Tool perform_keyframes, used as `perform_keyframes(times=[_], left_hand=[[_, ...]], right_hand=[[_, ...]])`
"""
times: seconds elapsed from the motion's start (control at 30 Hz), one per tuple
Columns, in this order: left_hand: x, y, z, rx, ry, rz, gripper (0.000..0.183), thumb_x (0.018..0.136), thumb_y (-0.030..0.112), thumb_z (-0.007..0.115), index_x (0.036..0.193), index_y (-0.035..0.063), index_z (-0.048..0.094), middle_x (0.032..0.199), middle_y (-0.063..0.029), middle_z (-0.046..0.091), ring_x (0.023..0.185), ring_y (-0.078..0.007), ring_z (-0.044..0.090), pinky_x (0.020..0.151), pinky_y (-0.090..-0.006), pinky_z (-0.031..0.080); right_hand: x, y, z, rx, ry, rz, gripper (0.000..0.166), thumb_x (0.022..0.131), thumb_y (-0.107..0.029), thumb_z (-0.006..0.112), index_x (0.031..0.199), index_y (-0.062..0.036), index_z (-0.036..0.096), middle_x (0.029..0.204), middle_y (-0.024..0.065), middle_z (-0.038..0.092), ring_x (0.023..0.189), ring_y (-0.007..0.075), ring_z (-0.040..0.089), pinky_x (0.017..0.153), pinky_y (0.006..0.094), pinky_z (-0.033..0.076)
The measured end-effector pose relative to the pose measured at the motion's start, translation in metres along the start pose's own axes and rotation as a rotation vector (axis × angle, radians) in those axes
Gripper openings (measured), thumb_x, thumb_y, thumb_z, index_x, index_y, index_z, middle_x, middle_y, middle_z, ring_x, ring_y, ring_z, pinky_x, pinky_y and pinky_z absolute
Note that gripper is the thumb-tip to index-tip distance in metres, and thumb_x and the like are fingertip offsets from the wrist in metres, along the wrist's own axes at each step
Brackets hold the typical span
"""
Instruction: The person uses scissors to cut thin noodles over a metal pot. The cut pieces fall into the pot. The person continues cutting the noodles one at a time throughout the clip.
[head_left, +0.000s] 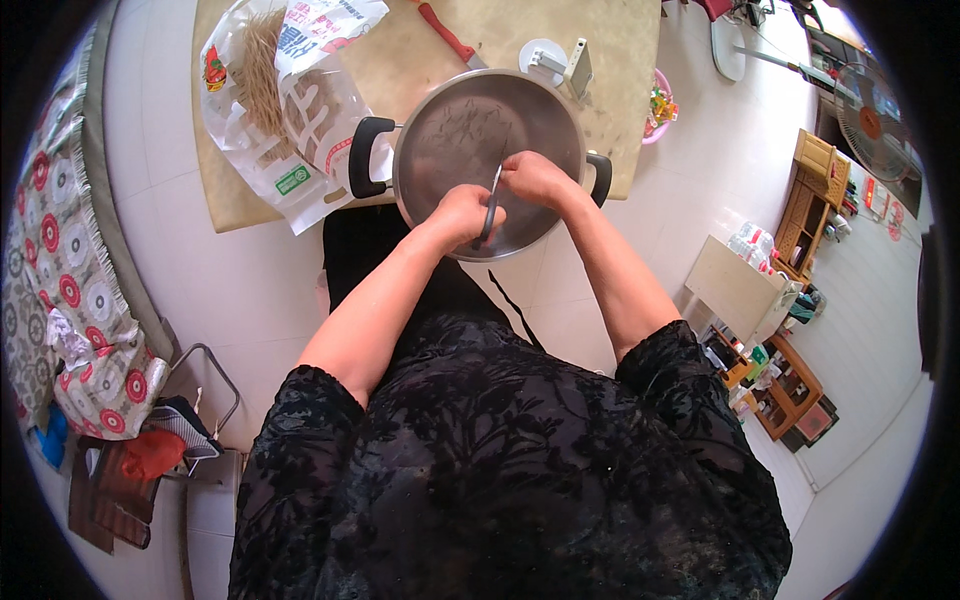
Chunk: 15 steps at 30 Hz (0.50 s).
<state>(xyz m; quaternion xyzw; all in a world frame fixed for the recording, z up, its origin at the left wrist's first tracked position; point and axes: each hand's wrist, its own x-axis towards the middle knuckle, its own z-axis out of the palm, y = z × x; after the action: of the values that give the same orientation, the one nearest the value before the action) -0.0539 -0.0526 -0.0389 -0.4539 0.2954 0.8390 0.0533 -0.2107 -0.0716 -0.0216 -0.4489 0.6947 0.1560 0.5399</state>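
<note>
A wide metal pot (551, 112) with two black handles stands at the table's near edge, with short thin strands lying on its bottom. Over it, my left hand (466, 214) grips the dark handles of a pair of scissors (492, 201), whose blades point away from me. My right hand (536, 178) is beside the blades, its fingertips pinched together over the pot; thin dark strands seem to stick out from them, too fine to tell clearly. Left of the pot lies a printed plastic bag (240, 150) with a bundle of dry noodle-like strands (262, 82) inside and sticking out.
Behind the pot, on the stone-patterned table (397, 45), are a red-handled knife (448, 34) and a phone (577, 69) on a white round stand (541, 58). A pink basin (661, 112) with colourful packets is right of the table. A patterned cloth-covered seat (97, 300) is at left.
</note>
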Motion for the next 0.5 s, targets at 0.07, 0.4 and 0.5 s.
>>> perform_keyframes(times=[0.07, 0.4, 0.5], left_hand=[[0.0, -0.002, 0.0, 0.012, 0.017, 0.043, 0.011, 0.064, 0.011, 0.057, 0.069, 0.0019, 0.055, 0.054, -0.0051, 0.054, 0.046, -0.0121, 0.049, 0.041, -0.025, 0.035], [-0.007, 0.0, -0.013, 0.008, 0.095, 0.016, 0.033, 0.068, 0.018, 0.059, 0.097, 0.0026, 0.052, 0.074, -0.0032, 0.054, 0.058, -0.0102, 0.053, 0.047, -0.0233, 0.04], [-0.01, -0.001, -0.011, 0.103, 0.067, 0.054, 0.041, 0.068, 0.018, 0.059, 0.104, 0.0008, 0.052, 0.074, -0.002, 0.053, 0.061, -0.0103, 0.052, 0.053, -0.024, 0.041]], right_hand=[[0.004, 0.004, 0.004, -0.031, -0.028, 0.003, 0.024, 0.074, -0.019, 0.054, 0.089, -0.003, 0.064, 0.083, 0.0196, 0.061, 0.077, 0.0294, 0.059, 0.073, 0.0344, 0.044], [-0.014, 0.012, 0.0, 0.692, -0.153, 0.126, 0.022, 0.086, -0.024, 0.044, 0.095, -0.0076, 0.056, 0.064, -0.001, 0.045, 0.051, 0.0093, 0.039, 0.045, 0.025, 0.03], [-0.024, 0.006, -0.003, 0.829, -0.133, 0.115, 0.016, 0.088, -0.025, 0.043, 0.089, -0.0116, 0.05, 0.063, -0.0043, 0.037, 0.05, 0.0064, 0.03, 0.044, 0.022, 0.022]])
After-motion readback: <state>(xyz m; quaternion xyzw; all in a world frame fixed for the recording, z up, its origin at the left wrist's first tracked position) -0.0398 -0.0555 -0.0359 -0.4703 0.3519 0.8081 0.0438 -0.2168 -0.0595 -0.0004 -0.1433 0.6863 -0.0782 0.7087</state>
